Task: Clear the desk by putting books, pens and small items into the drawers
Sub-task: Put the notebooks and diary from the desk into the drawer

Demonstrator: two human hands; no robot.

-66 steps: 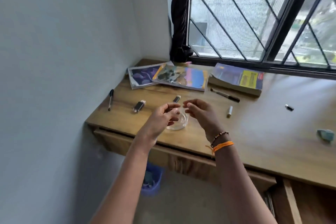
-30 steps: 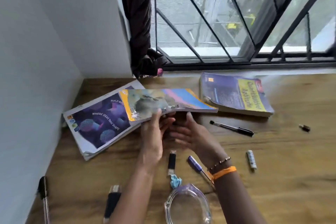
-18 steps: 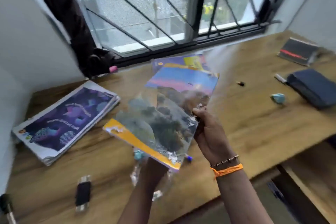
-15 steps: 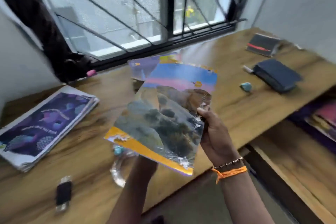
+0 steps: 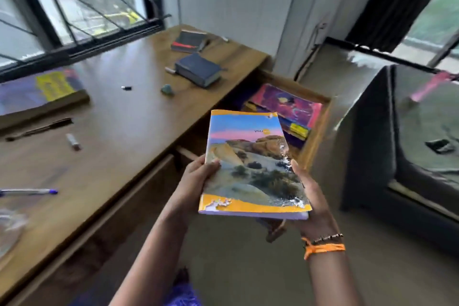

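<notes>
Both hands hold a notebook (image 5: pixel 250 164) with a desert landscape cover and worn yellow borders in the air in front of the desk. My left hand (image 5: pixel 196 184) grips its left edge, thumb on the cover. My right hand (image 5: pixel 310 194) grips its right edge from below. Just beyond the notebook, an open wooden drawer (image 5: pixel 315 131) at the desk's right end holds a pink and purple book (image 5: pixel 290 104). On the wooden desk (image 5: pixel 119 117) lie a thick purple and yellow book (image 5: pixel 42 92), a black pen (image 5: pixel 39 128) and a blue pen (image 5: pixel 29 192).
Also on the desk are a dark blue book (image 5: pixel 198 72), a black and red notebook (image 5: pixel 187 41), a teal eraser (image 5: pixel 167 89), a small black cap (image 5: pixel 126 87), a white tube (image 5: pixel 73 141) and a clear glass dish (image 5: pixel 10 228). A dark sofa (image 5: pixel 397 156) stands to the right.
Both hands lifted the landscape notebook off the desk and carried it right, to just in front of the open drawer. My view has swung right with it.
</notes>
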